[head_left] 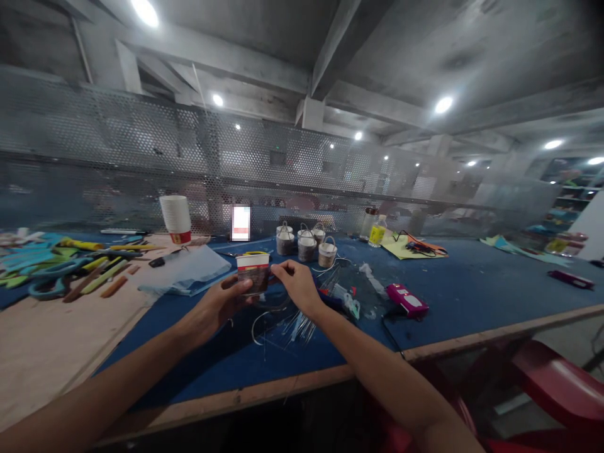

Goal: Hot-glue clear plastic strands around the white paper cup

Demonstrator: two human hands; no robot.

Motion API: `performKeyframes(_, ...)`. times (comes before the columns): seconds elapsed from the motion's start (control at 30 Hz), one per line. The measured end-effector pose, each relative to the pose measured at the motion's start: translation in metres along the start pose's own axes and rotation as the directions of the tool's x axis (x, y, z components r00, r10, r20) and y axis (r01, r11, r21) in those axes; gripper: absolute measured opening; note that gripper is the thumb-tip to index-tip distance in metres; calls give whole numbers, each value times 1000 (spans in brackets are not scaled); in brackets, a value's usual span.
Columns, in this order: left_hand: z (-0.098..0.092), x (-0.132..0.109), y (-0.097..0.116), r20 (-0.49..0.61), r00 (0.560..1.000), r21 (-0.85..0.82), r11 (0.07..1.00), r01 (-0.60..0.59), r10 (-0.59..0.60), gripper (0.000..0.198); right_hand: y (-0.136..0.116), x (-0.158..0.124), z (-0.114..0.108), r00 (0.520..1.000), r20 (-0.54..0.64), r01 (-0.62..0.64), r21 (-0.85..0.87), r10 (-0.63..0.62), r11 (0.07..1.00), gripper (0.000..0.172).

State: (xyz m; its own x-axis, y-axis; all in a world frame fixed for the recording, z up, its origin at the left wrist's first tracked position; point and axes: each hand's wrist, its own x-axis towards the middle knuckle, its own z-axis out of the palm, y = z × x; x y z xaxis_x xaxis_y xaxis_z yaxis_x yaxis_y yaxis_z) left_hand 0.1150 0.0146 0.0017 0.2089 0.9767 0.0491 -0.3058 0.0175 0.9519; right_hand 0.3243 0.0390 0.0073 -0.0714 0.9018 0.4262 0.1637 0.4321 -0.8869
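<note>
A paper cup (253, 275) with a white rim, a red band and a brown lower wall is upright in my left hand (225, 301). The fingers wrap round its left side and base. At the cup's right side, my right hand (296, 284) has thumb and forefinger pinched together near the upper wall; anything between them is too small to make out. Below my hands, a loose bundle of thin wires (302, 327) lies on the blue table top. Just beyond are several small cups with wire handles (306, 245).
A tall stack of white paper cups (175, 217) stands at the back left. Scissors (51, 280), pens and cutters lie left. A magenta box (406, 301) with a cord, a yellow-labelled bottle (377, 231) and coloured sheets (410, 246) are right. Red chairs (561, 384) border the table's front edge.
</note>
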Motion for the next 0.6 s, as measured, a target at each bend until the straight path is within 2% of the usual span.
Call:
performKeyframes(0.43, 6, -7, 6, 99, 995, -36, 999, 9, -5, 44, -11, -11, 0, 991, 41, 133, -75, -131, 988, 20)
performKeyframes(0.6, 2, -1, -1, 39, 999, -29, 999, -16, 17, 45, -7, -10, 3, 973, 75, 224, -90, -218, 970, 19)
